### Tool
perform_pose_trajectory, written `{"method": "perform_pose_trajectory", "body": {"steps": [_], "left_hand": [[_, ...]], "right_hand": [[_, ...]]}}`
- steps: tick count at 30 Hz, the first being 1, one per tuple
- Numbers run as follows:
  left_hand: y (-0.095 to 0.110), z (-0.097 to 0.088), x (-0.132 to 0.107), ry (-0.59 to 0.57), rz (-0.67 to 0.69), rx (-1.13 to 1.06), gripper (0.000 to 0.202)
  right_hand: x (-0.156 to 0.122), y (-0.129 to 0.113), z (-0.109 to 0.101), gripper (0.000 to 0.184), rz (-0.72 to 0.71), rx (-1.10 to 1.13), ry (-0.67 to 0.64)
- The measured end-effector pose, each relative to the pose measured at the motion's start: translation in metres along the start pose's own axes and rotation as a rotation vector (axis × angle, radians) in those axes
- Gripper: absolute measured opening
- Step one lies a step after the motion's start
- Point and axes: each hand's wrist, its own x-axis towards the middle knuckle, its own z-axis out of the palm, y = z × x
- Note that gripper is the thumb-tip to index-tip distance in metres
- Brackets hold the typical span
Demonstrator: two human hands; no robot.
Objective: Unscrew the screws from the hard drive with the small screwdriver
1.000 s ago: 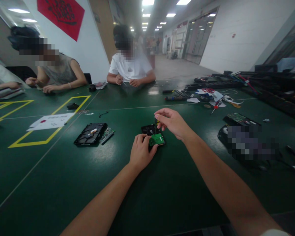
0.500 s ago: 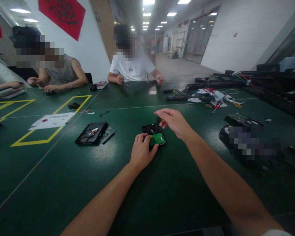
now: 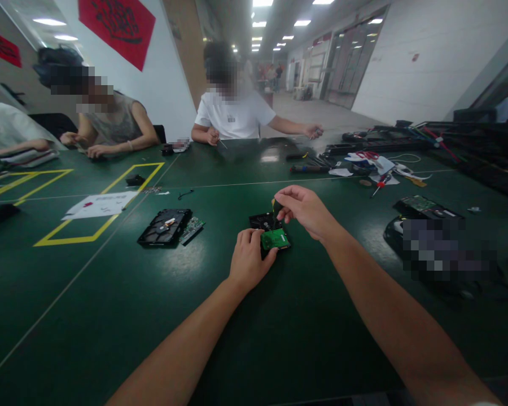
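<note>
On the green table, a black hard drive (image 3: pixel 259 220) lies with its green circuit board (image 3: pixel 278 240) facing up. My left hand (image 3: pixel 249 255) is closed on the drive's near left side, with fingers on its far edge and thumb at the near edge. Above the board, my right hand (image 3: pixel 301 210) pinches the top of a screwdriver (image 3: pixel 275 208) with a dark and yellow handle. The screwdriver stands roughly upright with its tip down at the board. Whether the tip sits in a screw is too small to tell.
To the left lie a black drive casing (image 3: pixel 165 228), a loose circuit board (image 3: pixel 192 230) and a white sheet (image 3: pixel 99 205). Another drive (image 3: pixel 427 208), a red screwdriver (image 3: pixel 380 185) and cables lie to the right. Co-workers sit across the table.
The whole view has shifted slightly. My hands keep their places on the drive and screwdriver, whose yellow part now shows. The co-worker opposite has stretched an arm out toward the right.
</note>
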Motion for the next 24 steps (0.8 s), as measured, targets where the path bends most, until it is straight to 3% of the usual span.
{"method": "perform_pose_trajectory", "body": {"steps": [13,19,24], "left_hand": [[0.0007,-0.0024,0.0001,-0.004,0.031,-0.005,0.042],[-0.0003,-0.0017,-0.0007,-0.022,0.072,-0.014,0.036],[-0.0025,-0.0004,-0.0010,-0.049,0.106,-0.013,0.036]], "right_hand": [[-0.0024,-0.0001,0.0025,0.021,-0.014,-0.060,0.020],[-0.0002,-0.0013,0.0017,0.010,0.003,-0.001,0.011],[-0.0010,-0.0035,0.0011,0.012,-0.004,-0.031,-0.013]]}}
